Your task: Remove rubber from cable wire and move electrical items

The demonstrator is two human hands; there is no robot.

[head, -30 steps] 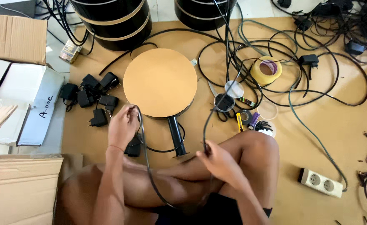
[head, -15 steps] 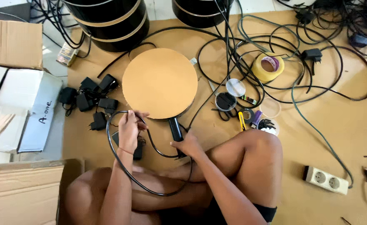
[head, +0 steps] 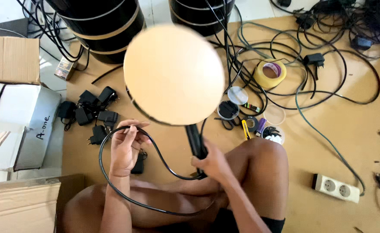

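A round tan disc (head: 174,74) on a black handle (head: 196,141) is lifted off the floor and looks blurred. My right hand (head: 211,162) grips the handle near its lower end, above my bent knee. My left hand (head: 126,146) pinches a thin black cable (head: 112,194) that curls in a loop down over my legs and back up to the handle.
Several black power adapters (head: 93,114) lie left of my left hand. A roll of yellow tape (head: 270,73), small round lids and cutters lie right of the disc. Tangled cables cover the far right. A white power strip (head: 337,188), cardboard boxes (head: 11,60) and two black drums (head: 103,23) surround me.
The disc has risen from the floor towards the camera. My right hand went from the cable to the handle and gripped it. My left hand still holds the cable.
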